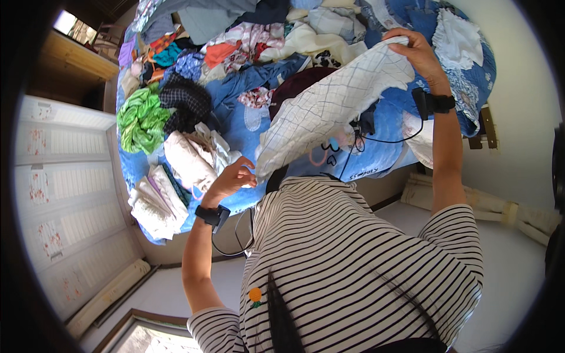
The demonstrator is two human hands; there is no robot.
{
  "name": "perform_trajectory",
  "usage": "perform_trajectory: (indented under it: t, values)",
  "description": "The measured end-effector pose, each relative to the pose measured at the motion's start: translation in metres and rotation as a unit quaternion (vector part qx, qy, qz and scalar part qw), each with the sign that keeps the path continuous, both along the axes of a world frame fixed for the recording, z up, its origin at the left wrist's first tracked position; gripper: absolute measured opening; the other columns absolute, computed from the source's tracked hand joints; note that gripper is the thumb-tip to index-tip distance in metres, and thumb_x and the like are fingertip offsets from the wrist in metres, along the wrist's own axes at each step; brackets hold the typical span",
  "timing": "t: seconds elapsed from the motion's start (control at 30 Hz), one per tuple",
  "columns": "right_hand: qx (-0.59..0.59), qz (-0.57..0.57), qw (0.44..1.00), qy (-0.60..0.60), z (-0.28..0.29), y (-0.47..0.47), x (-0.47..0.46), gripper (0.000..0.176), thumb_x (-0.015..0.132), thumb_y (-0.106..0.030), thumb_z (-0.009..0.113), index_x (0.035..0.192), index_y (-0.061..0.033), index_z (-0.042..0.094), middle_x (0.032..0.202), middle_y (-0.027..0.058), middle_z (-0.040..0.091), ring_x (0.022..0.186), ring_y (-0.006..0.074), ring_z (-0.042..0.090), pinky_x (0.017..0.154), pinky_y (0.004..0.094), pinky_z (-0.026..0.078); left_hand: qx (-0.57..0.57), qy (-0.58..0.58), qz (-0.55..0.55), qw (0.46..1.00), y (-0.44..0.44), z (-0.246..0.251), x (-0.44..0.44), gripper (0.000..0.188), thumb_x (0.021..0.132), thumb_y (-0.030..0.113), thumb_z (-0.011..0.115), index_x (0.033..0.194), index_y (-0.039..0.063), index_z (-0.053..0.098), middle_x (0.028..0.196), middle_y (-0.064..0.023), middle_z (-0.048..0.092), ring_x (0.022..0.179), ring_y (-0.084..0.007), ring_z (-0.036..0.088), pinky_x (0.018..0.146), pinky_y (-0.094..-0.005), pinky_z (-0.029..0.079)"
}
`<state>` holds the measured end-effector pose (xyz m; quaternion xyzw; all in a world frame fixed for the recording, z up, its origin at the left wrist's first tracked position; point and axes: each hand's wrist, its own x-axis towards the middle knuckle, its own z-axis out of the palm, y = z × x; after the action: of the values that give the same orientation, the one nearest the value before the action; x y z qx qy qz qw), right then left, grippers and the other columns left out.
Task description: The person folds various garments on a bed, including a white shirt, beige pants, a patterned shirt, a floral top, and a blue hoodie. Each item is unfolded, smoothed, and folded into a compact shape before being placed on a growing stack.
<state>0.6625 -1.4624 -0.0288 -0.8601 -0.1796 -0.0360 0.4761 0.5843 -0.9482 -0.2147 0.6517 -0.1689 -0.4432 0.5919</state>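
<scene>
My right hand [417, 55] pinches one upper corner of a white cloth [335, 99] with a thin dark check pattern. It stretches slantwise over the bed towards my left hand [231, 178]. The left fingers are curved at the lower end of the cloth, and whether they grip its edge is unclear. Under the cloth lie a blue printed bedspread [254, 152] and a dark maroon garment [298, 84]. Just beyond my left hand rests a bundled pale pink garment [190, 161].
Heaped clothes cover the far bed, among them a green garment [143, 117] and a black checked one [185, 99]. Folded white cloths [159, 203] lie at the near left corner. A black cable [390, 140] runs from my right wrist strap. A white cabinet [66, 198] stands left.
</scene>
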Motion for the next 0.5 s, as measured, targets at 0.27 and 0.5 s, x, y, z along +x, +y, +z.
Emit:
perform_trajectory:
  t: [0.27, 0.5]
  values:
    - [-0.152, 0.099, 0.982, -0.055, 0.062, 0.081, 0.004, 0.015, 0.084, -0.011, 0.066, 0.098, -0.0062, 0.065, 0.093, 0.0033, 0.062, 0.083, 0.0152, 0.057, 0.073, 0.0301, 0.044, 0.082, -0.388, 0.094, 0.913, -0.069, 0.024, 0.088, 0.044, 0.073, 0.008, 0.072, 0.110, 0.002, 0.048, 0.100, -0.0132, 0.059, 0.090, -0.0267, 0.060, 0.074, -0.0340, 0.049]
    - [-0.200, 0.125, 0.958, -0.163, 0.149, 0.101, -0.049, 0.018, 0.079, -0.002, 0.068, 0.096, -0.0056, 0.066, 0.091, 0.0047, 0.060, 0.083, 0.0170, 0.056, 0.073, 0.0294, 0.043, 0.002, -0.615, 0.100, 0.782, -0.132, 0.082, 0.111, 0.081, 0.064, 0.021, 0.080, 0.130, 0.004, 0.036, 0.130, -0.0189, 0.044, 0.117, -0.0378, 0.043, 0.091, -0.0405, 0.040]
